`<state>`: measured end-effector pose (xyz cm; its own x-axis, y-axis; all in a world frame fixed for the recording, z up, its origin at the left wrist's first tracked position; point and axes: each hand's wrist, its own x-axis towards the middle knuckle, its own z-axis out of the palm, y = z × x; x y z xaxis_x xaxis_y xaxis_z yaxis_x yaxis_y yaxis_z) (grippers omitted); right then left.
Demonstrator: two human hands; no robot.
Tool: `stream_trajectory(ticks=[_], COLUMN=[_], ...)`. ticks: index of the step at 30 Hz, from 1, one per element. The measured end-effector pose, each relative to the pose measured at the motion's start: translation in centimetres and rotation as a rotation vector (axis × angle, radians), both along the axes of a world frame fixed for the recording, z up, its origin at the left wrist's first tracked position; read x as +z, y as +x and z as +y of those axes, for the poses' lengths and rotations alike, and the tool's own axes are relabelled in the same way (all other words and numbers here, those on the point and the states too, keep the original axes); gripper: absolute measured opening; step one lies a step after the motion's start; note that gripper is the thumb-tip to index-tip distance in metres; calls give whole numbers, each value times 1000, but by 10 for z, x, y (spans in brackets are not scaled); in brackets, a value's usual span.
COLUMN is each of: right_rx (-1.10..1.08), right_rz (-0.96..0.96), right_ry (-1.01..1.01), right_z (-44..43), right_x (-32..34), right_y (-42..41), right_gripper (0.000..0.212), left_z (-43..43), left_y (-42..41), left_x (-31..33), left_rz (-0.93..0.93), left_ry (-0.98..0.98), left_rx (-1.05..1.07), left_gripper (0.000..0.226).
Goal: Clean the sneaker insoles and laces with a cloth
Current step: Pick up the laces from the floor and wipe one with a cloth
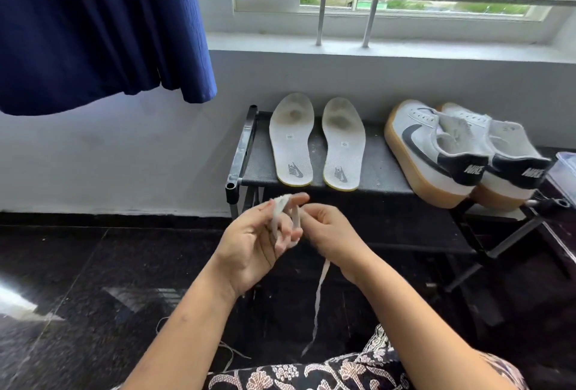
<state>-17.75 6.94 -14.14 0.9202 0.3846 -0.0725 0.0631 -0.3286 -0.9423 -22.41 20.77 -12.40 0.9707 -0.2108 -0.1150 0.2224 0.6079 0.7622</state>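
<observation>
Below a barred window, the left hand (249,243) holds a flat white shoelace (317,296) wound around its fingers. The right hand (330,233) pinches the strand just beside it. Two worn white foam insoles (291,146) lie on the far black rack (374,156), left of white gum-soled sneakers (430,146).

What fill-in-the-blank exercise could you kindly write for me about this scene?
The white lace is wound round the fingers of the ___ hand.
The black rack bears ___ insoles.
The sneakers stand to the ___ of the insoles.
Missing words: left, two, right.
</observation>
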Motion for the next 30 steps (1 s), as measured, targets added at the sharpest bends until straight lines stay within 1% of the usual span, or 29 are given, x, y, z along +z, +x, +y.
stream_trajectory(ticks=[4,6,8,10,12,14,16,18,19,22,25,28,30], right_rx=[172,232,288,339,335,256,143,47,14,-34,-46,-6,58], right_rz=[22,38,74,127,162,161,139,120,114,49,48,72,85], right_ry=[-125,-135,-105,-32,90,204,234,198,180,60,-13,-39,-79], right_z=[7,8,5,1,-5,-9,-12,-14,-14,-15,-13,-10,-6], right_x=[-2,1,6,14,19,22,22,19,16,6,1,0,-1], right_y=[-8,-11,-12,-13,-11,-8,-3,0,1,6,7,5,1], right_gripper=[37,35,34,33,33,34,33,34,33,33,34,33,34], left_z=[10,12,10,6,5,0,-4,-6,-7,-4,-2,-3,-1], left_y=[5,6,7,7,9,8,4,1,1,1,2,1,2], left_x=[-2,-4,-5,-7,-12,-16,-16,-15,-12,-9,-7,-2,1], left_rz=[23,21,14,-15,-24,3,20,13,6,3,31,46,42], left_ry=[-90,-39,146,433,665,716,706,668,644,563,377,203,154], left_rx=[254,325,352,330,225,27,-133,-198,-196,-106,-25,70,136], left_gripper=[35,33,29,26,22,32,39,42,44,48,46,43,39])
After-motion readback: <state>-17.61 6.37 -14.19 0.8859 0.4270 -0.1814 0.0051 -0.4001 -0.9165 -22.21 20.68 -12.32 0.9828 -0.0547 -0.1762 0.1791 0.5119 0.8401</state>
